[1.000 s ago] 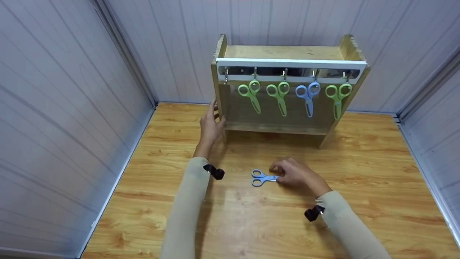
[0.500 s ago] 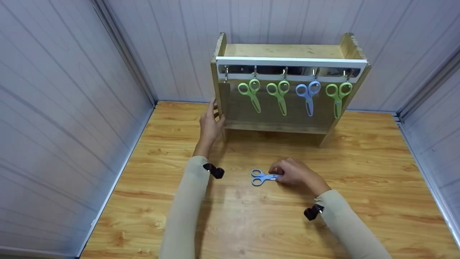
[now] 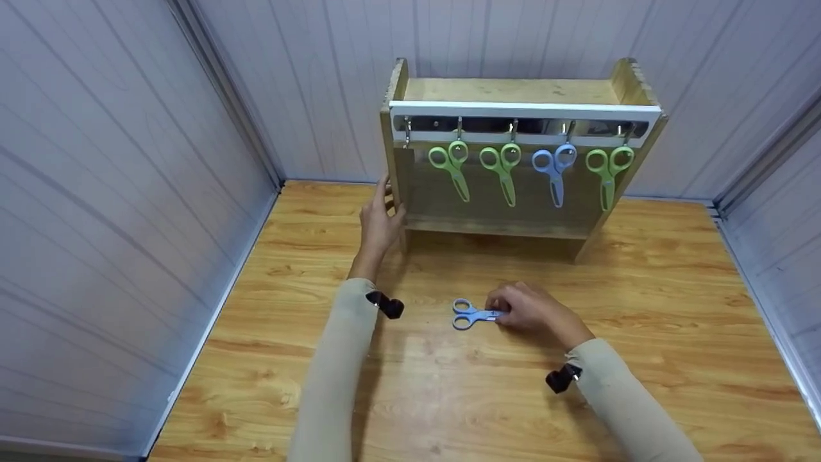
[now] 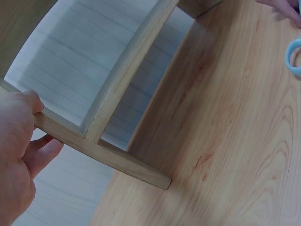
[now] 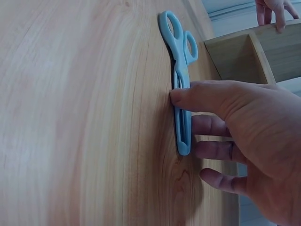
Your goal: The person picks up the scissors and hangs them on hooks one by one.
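My left hand grips the left side panel of a wooden rack, thumb on one side and fingers on the other. Near the middle of the wooden floor, my right hand pinches a small pair of blue scissors by its sheathed blade. In the right wrist view the thumb lies across the blade of these scissors, the fingers along its far edge. Their handle loops point left in the head view, away from that palm, and the scissors lie low over the wood.
A white strip with metal hooks runs across the rack's front. Green scissors and one blue pair hang from several hooks; the leftmost hook is bare metal. Pale panel walls enclose the back and sides.
My right fingertips have come slightly further over the blade of the blue scissors. The head view has shifted a little; the left hand keeps its place on the rack.
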Demonstrator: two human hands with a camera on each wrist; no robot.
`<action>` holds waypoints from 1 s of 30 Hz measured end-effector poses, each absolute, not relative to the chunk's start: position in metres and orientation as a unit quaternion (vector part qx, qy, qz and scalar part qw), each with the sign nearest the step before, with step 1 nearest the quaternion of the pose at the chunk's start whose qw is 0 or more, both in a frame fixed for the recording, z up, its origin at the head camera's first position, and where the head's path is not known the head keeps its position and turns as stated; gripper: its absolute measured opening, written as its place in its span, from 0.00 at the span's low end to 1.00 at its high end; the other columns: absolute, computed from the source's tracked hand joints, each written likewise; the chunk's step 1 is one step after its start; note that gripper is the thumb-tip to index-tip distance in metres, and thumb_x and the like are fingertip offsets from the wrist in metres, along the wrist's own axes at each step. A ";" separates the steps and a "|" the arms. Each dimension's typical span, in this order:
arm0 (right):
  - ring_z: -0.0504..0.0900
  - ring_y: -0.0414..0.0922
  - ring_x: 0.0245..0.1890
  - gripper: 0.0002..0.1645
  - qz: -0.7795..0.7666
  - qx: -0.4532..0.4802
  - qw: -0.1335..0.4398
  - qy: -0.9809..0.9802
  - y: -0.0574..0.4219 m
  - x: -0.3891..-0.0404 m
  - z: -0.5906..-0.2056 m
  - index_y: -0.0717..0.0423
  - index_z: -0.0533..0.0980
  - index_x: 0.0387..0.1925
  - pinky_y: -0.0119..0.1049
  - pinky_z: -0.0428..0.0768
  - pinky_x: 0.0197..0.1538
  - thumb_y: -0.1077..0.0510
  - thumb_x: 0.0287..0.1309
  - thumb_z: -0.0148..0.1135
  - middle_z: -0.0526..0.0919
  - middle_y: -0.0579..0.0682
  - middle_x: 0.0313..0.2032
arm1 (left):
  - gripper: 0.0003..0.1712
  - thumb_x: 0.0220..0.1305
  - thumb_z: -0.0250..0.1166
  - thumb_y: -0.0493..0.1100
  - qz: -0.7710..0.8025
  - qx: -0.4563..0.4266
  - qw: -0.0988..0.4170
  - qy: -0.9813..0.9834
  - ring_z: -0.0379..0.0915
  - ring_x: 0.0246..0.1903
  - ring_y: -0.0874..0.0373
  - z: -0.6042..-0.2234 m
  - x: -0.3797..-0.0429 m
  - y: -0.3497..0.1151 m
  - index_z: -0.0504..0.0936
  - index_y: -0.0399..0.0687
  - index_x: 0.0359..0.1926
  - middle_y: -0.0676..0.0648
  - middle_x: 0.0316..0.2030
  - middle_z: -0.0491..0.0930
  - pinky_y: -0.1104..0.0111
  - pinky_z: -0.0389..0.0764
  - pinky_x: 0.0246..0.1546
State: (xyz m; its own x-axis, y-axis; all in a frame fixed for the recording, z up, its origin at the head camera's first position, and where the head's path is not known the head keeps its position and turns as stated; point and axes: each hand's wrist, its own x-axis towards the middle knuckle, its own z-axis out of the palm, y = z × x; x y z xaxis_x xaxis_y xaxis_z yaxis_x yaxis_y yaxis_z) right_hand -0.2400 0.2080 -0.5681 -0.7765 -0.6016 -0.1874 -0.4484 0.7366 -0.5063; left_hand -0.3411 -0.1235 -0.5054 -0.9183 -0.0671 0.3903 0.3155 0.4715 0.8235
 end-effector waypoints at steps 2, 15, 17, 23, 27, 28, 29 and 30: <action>0.78 0.40 0.36 0.11 -0.223 -0.279 0.174 0.918 0.209 -0.239 -0.567 0.47 0.91 0.50 0.34 0.77 0.40 0.60 0.68 0.75 0.88 0.43 0.36 | 0.43 0.76 0.66 0.27 -0.510 -0.074 0.186 -0.837 0.84 0.70 0.32 -0.505 -0.342 -0.122 0.66 0.43 0.87 0.27 0.69 0.82 0.49 0.90 0.71; 0.73 0.38 0.32 0.06 -0.212 -0.287 0.147 0.922 0.208 -0.239 -0.570 0.47 0.89 0.44 0.30 0.70 0.35 0.60 0.68 0.75 0.84 0.42 0.32 | 0.41 0.75 0.66 0.27 -0.512 -0.078 0.187 -0.835 0.85 0.69 0.30 -0.507 -0.342 -0.124 0.67 0.42 0.85 0.27 0.68 0.83 0.47 0.90 0.70; 0.73 0.38 0.31 0.05 -0.215 -0.288 0.147 0.921 0.208 -0.238 -0.571 0.46 0.89 0.44 0.30 0.70 0.34 0.59 0.69 0.74 0.84 0.42 0.32 | 0.42 0.75 0.66 0.27 -0.512 -0.077 0.187 -0.835 0.85 0.68 0.29 -0.508 -0.342 -0.124 0.67 0.41 0.86 0.27 0.67 0.83 0.46 0.90 0.70; 0.77 0.36 0.33 0.05 -0.223 -0.286 0.154 0.919 0.210 -0.237 -0.571 0.44 0.88 0.44 0.31 0.76 0.37 0.59 0.70 0.74 0.87 0.40 0.34 | 0.42 0.75 0.67 0.27 -0.510 -0.069 0.180 -0.838 0.85 0.68 0.30 -0.507 -0.342 -0.124 0.67 0.43 0.86 0.28 0.69 0.83 0.48 0.90 0.70; 0.78 0.36 0.33 0.06 -0.228 -0.294 0.152 0.916 0.211 -0.237 -0.571 0.45 0.88 0.44 0.32 0.78 0.38 0.60 0.70 0.74 0.88 0.41 0.35 | 0.41 0.75 0.68 0.27 -0.506 -0.068 0.184 -0.840 0.87 0.67 0.31 -0.506 -0.342 -0.123 0.69 0.44 0.85 0.29 0.68 0.84 0.49 0.91 0.69; 0.78 0.36 0.33 0.06 -0.229 -0.295 0.152 0.915 0.211 -0.237 -0.571 0.45 0.88 0.44 0.32 0.78 0.38 0.60 0.70 0.74 0.88 0.41 0.35 | 0.41 0.75 0.68 0.27 -0.505 -0.069 0.186 -0.840 0.86 0.67 0.31 -0.506 -0.342 -0.123 0.69 0.44 0.84 0.29 0.68 0.84 0.50 0.91 0.70; 0.77 0.36 0.34 0.06 -0.231 -0.297 0.153 0.914 0.211 -0.237 -0.571 0.46 0.88 0.43 0.32 0.77 0.38 0.60 0.70 0.74 0.88 0.41 0.35 | 0.41 0.75 0.68 0.27 -0.504 -0.070 0.186 -0.840 0.86 0.68 0.32 -0.506 -0.342 -0.123 0.69 0.44 0.84 0.29 0.68 0.84 0.50 0.91 0.70; 0.77 0.36 0.34 0.05 -0.232 -0.299 0.153 0.913 0.211 -0.237 -0.571 0.46 0.88 0.43 0.32 0.78 0.39 0.61 0.70 0.74 0.87 0.41 0.35 | 0.41 0.74 0.68 0.27 -0.504 -0.071 0.187 -0.840 0.86 0.69 0.33 -0.506 -0.342 -0.124 0.69 0.44 0.84 0.29 0.67 0.84 0.51 0.91 0.71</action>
State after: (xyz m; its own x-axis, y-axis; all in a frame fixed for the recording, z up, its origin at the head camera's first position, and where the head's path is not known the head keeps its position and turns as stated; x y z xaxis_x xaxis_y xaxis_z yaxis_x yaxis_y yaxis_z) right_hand -0.2369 0.2114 -0.5709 -0.7747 -0.6163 -0.1413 -0.4741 0.7141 -0.5150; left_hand -0.3424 -0.1235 -0.5063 -0.9199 -0.0697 0.3859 0.3077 0.4817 0.8206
